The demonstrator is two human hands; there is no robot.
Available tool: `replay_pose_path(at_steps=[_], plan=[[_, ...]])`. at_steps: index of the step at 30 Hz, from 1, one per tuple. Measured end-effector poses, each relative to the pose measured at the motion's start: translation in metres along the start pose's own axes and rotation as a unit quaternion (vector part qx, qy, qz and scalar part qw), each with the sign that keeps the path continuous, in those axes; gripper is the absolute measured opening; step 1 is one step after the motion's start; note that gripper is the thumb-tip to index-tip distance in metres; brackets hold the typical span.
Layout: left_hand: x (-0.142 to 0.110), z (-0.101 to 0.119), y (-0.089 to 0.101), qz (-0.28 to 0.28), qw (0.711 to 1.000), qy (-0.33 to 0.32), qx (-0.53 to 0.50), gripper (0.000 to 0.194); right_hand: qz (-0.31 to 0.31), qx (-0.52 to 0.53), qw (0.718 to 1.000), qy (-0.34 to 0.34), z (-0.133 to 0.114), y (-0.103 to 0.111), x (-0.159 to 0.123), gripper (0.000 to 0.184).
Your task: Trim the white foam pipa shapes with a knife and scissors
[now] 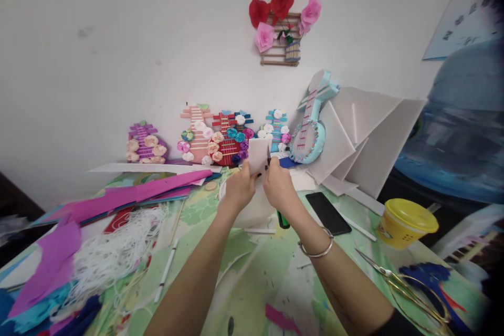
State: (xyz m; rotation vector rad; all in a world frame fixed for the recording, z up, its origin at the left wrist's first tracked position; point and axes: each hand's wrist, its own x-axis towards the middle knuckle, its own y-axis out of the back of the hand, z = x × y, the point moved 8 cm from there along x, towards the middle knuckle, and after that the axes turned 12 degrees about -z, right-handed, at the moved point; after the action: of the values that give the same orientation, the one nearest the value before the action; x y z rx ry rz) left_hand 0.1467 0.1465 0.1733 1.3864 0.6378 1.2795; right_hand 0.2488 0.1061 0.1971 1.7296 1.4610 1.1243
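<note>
In the middle of the head view, my left hand [239, 188] grips a small white foam board piece [258, 153] and holds it upright above the table. My right hand [279, 184] is closed beside it on what looks like a utility knife [282, 219]. A green and black handle end shows below the right fist, and a thin dark blade shows at the board's right edge. My fingers hide most of the knife. Beneath the hands lies a larger pale piece, partly covered by them.
Gold-handled scissors [409, 289], a black phone [328, 212] and a yellow tub [407, 223] sit at the right. White string [114, 252] and magenta felt strips [137, 194] cover the left. Several decorated model lutes [226, 139] and grey boards [366, 131] lean against the wall.
</note>
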Motion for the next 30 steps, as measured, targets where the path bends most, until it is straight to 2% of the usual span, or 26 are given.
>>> replay_pose_path(at_steps=[30], plan=[[0.0, 0.0, 0.003, 0.0, 1.0, 0.017, -0.004, 0.03, -0.007, 0.03, 1.0, 0.005, 0.013, -0.032, -0.008, 0.019]])
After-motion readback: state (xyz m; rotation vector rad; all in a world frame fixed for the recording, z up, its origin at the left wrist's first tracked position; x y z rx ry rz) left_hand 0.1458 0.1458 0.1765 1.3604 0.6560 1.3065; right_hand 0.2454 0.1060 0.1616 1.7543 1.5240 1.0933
